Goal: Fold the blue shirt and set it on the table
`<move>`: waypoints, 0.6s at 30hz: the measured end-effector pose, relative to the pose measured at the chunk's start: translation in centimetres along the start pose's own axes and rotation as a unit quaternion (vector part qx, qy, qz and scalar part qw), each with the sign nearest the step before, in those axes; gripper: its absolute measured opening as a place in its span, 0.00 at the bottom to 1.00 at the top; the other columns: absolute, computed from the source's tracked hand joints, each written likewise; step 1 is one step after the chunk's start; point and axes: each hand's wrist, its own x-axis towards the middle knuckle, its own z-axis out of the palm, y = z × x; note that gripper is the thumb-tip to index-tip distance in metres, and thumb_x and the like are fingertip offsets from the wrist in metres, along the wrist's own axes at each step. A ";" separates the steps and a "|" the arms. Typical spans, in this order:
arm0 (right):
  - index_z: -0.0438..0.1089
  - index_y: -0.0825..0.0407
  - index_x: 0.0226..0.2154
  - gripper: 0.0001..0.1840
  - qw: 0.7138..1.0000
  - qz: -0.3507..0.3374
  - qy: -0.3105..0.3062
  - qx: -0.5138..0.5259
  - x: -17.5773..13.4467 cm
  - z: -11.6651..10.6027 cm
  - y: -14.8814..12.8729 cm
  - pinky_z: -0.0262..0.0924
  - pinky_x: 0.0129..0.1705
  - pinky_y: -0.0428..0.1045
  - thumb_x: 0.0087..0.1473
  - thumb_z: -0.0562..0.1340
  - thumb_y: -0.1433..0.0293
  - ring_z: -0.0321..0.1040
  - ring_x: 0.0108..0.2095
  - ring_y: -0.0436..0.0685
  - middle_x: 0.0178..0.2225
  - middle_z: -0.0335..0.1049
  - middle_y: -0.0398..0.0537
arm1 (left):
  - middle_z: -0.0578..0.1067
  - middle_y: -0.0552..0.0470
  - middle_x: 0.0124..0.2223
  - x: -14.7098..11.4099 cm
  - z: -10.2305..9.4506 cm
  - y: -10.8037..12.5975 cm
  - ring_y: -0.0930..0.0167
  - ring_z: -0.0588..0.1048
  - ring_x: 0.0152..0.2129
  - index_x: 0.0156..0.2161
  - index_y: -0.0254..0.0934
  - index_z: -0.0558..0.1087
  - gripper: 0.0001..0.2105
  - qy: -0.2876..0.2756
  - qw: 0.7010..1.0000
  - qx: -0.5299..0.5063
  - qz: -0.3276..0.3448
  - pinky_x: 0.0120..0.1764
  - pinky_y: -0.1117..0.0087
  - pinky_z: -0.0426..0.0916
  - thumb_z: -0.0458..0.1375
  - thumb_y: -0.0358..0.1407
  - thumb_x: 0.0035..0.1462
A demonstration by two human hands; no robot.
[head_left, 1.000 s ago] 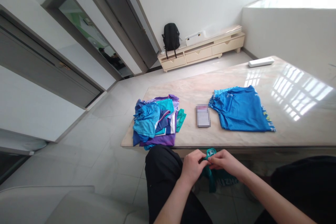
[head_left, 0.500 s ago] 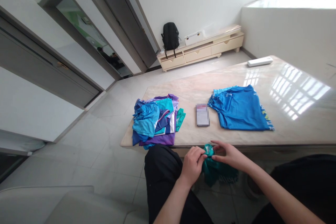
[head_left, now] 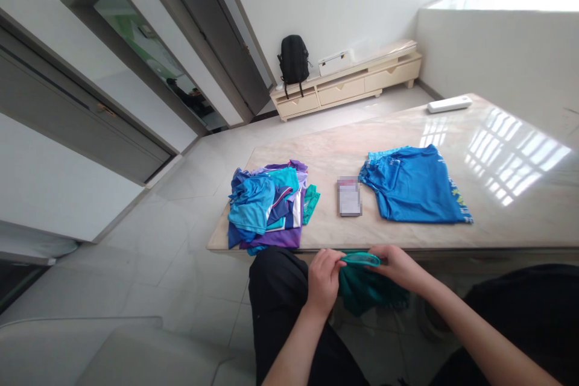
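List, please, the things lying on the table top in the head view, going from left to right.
Heap of mixed clothes → phone with blurred screen → flat blue shorts; white remote lies farther back, near the right.

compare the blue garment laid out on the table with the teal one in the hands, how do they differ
The blue garment lies spread flat on the table, untouched; the teal garment is bunched and hangs below the table edge, gripped by the left hand and right hand. The blue one is bright mid-blue; the teal one is darker and greener. The blue one's whole outline shows; the teal one's shape is hidden in folds. Both look like thin sportswear fabric.
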 end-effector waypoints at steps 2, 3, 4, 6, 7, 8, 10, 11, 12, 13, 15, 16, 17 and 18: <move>0.77 0.52 0.30 0.11 1.000 -0.004 0.019 -0.015 0.0 -0.5 -0.2 0.62 0.38 0.50 0.57 0.63 0.63 0.71 0.34 0.59 0.30 0.76 0.45 | 0.78 0.48 0.36 0.1 0.1 -0.3 0.67 0.75 0.36 0.41 0.38 0.76 0.10 0.025 0.999 0.013 -0.033 0.40 0.67 0.68 0.52 0.37 0.71; 0.76 0.52 0.30 0.10 0.999 -0.005 0.025 -0.022 0.0 -0.7 -0.3 0.61 0.38 0.50 0.56 0.62 0.65 0.71 0.34 0.59 0.30 0.76 0.45 | 0.78 0.48 0.37 0.1 0.1 -0.4 0.67 0.75 0.36 0.41 0.38 0.75 0.10 0.031 0.998 0.018 -0.043 0.41 0.67 0.68 0.53 0.37 0.71; 0.75 0.52 0.30 0.09 0.999 -0.005 0.030 -0.028 0.0 -0.8 -0.4 0.61 0.37 0.49 0.56 0.61 0.65 0.70 0.33 0.58 0.29 0.76 0.45 | 0.78 0.48 0.37 0.1 0.2 -0.5 0.67 0.75 0.36 0.41 0.38 0.75 0.10 0.034 0.998 0.020 -0.050 0.41 0.67 0.68 0.52 0.37 0.71; 0.75 0.51 0.31 0.08 0.999 -0.006 0.034 -0.035 -0.1 -0.7 -0.6 0.61 0.37 0.49 0.56 0.61 0.66 0.70 0.32 0.58 0.28 0.76 0.45 | 0.78 0.48 0.37 0.1 0.2 -0.4 0.67 0.75 0.36 0.41 0.38 0.75 0.11 0.030 0.998 0.019 -0.050 0.41 0.68 0.68 0.52 0.38 0.71; 0.75 0.51 0.31 0.08 0.999 -0.007 0.034 -0.037 -0.2 -0.6 -0.7 0.61 0.37 0.49 0.55 0.61 0.66 0.71 0.33 0.59 0.29 0.77 0.46 | 0.78 0.48 0.36 0.1 0.2 -0.4 0.67 0.75 0.36 0.40 0.38 0.75 0.11 0.025 0.999 0.017 -0.046 0.41 0.68 0.68 0.52 0.38 0.71; 0.76 0.50 0.33 0.08 0.998 -0.009 0.032 -0.044 -0.2 -0.3 -0.8 0.61 0.38 0.50 0.54 0.62 0.65 0.72 0.34 0.60 0.31 0.78 0.47 | 0.78 0.48 0.36 0.1 0.3 -0.3 0.67 0.75 0.35 0.40 0.38 0.75 0.11 0.018 0.999 0.013 -0.039 0.40 0.68 0.68 0.52 0.38 0.71; 0.76 0.49 0.36 0.09 0.997 -0.010 0.024 -0.070 -0.2 0.5 -0.9 0.61 0.40 0.50 0.53 0.64 0.64 0.73 0.38 0.62 0.36 0.80 0.49 | 0.77 0.48 0.35 0.1 0.3 0.0 0.67 0.74 0.34 0.39 0.38 0.74 0.12 -0.002 1.000 0.001 -0.020 0.39 0.68 0.68 0.52 0.38 0.71; 0.76 0.49 0.36 0.10 0.996 -0.007 0.019 -0.086 -0.2 1.0 -0.9 0.61 0.40 0.50 0.52 0.64 0.64 0.74 0.39 0.63 0.38 0.80 0.49 | 0.77 0.48 0.35 0.1 0.3 0.1 0.67 0.74 0.34 0.39 0.38 0.74 0.12 -0.012 1.000 -0.006 -0.009 0.39 0.68 0.67 0.51 0.39 0.71; 0.76 0.49 0.36 0.09 0.995 -0.004 0.015 -0.101 -0.2 1.4 -0.9 0.61 0.39 0.50 0.52 0.64 0.64 0.74 0.39 0.63 0.38 0.80 0.50 | 0.77 0.48 0.35 0.1 0.3 0.2 0.67 0.74 0.34 0.39 0.38 0.74 0.12 -0.022 1.000 -0.014 0.003 0.39 0.68 0.67 0.51 0.39 0.71; 0.76 0.49 0.35 0.08 0.994 0.000 0.012 -0.113 -0.1 1.8 -0.8 0.60 0.38 0.49 0.52 0.64 0.65 0.75 0.38 0.63 0.37 0.80 0.50 | 0.77 0.48 0.35 0.0 0.3 0.3 0.67 0.74 0.34 0.39 0.38 0.75 0.12 -0.030 0.999 -0.020 0.012 0.39 0.68 0.67 0.51 0.39 0.71; 0.75 0.49 0.32 0.06 0.992 0.007 0.014 -0.125 0.1 2.2 -0.7 0.59 0.36 0.49 0.53 0.62 0.66 0.75 0.35 0.62 0.35 0.79 0.50 | 0.77 0.48 0.35 0.0 0.3 0.3 0.67 0.74 0.34 0.40 0.38 0.75 0.12 -0.037 0.999 -0.027 0.021 0.39 0.67 0.68 0.52 0.39 0.71; 0.75 0.49 0.31 0.07 0.991 0.007 0.016 -0.131 0.2 2.2 -0.6 0.59 0.36 0.49 0.53 0.62 0.66 0.75 0.35 0.62 0.34 0.79 0.50 | 0.77 0.48 0.35 0.0 0.2 0.2 0.67 0.74 0.34 0.40 0.38 0.75 0.12 -0.033 0.999 -0.025 0.017 0.39 0.67 0.68 0.52 0.39 0.71; 0.75 0.49 0.31 0.07 0.990 0.006 0.020 -0.138 0.2 2.0 -0.6 0.59 0.36 0.50 0.54 0.62 0.66 0.75 0.35 0.62 0.34 0.79 0.50 | 0.77 0.48 0.35 0.0 0.2 0.1 0.67 0.74 0.34 0.40 0.38 0.75 0.12 -0.024 0.999 -0.020 0.007 0.39 0.67 0.68 0.52 0.39 0.71; 0.76 0.49 0.31 0.07 0.989 0.002 0.023 -0.145 0.3 1.6 -0.5 0.59 0.37 0.50 0.54 0.62 0.66 0.75 0.36 0.62 0.35 0.79 0.50 | 0.77 0.48 0.35 0.0 0.1 0.0 0.67 0.75 0.34 0.40 0.38 0.75 0.12 -0.010 1.000 -0.012 -0.006 0.39 0.67 0.68 0.52 0.39 0.71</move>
